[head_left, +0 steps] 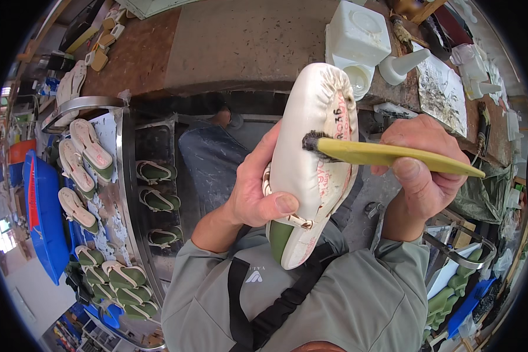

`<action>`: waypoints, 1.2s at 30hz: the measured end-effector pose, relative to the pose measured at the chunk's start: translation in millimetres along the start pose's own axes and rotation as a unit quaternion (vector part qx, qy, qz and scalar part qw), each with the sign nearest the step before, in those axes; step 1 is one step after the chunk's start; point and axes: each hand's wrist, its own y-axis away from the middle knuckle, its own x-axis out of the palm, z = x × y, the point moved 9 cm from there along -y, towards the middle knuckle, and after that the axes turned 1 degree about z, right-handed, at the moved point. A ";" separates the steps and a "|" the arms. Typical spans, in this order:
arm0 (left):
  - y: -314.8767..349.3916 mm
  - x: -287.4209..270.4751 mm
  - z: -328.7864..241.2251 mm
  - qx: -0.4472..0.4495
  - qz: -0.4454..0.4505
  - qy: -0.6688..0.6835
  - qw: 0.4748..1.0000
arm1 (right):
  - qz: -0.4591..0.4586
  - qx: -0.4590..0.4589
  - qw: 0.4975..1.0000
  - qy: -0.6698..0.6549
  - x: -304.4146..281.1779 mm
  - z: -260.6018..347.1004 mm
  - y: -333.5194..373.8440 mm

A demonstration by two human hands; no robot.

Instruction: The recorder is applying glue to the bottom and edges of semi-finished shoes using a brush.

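My left hand (253,190) is wrapped around the side of a cream shoe upper (293,117) stretched over a green last (280,242). The toe points away from me, and the pleated underside with the insole faces right. Between the fingers and thumb of my right hand (423,167) is a brush with a flat yellow handle (387,155). Its dark bristles (312,142) touch the upper near the edge of the underside. Handwritten marks and red print show on the insole, partly hidden by the brush.
Beyond the shoe is a brown workbench (229,47), with a white plastic container (361,35) and a white cone-shaped nozzle (405,66) at its right. To my left, a metal-edged rack (126,176) bears several lasted shoes (91,149) beside a blue tray (44,223).
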 end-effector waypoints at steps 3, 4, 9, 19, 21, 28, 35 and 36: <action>2.0 -2.5 1.5 -0.038 -0.049 -0.030 0.998 | -0.015 0.015 0.999 -0.025 0.9 1.4 6.4; 2.4 -1.3 0.6 -0.041 -0.048 -0.026 0.998 | -0.014 0.016 0.999 -0.026 1.3 2.3 7.4; 4.3 5.8 -3.0 -0.032 -0.019 0.008 0.999 | 0.077 -0.075 0.994 -0.012 10.4 16.1 10.8; 4.4 9.1 -7.6 -0.059 -0.058 0.008 0.997 | 0.108 -0.099 0.989 -0.009 10.7 23.9 20.9; 2.6 12.1 -7.2 -0.058 -0.045 0.036 0.997 | 0.108 -0.107 0.988 0.013 10.2 25.5 23.5; 0.6 11.7 -9.2 -0.056 -0.063 0.051 0.995 | 0.082 -0.098 0.992 -0.014 7.9 24.8 29.8; -2.6 8.4 -8.3 -0.054 -0.080 0.052 0.994 | 0.054 -0.127 0.990 -0.029 4.9 24.0 43.2; -3.2 9.1 -7.9 -0.056 -0.079 0.053 0.994 | 0.050 -0.127 0.990 -0.031 4.2 23.9 45.1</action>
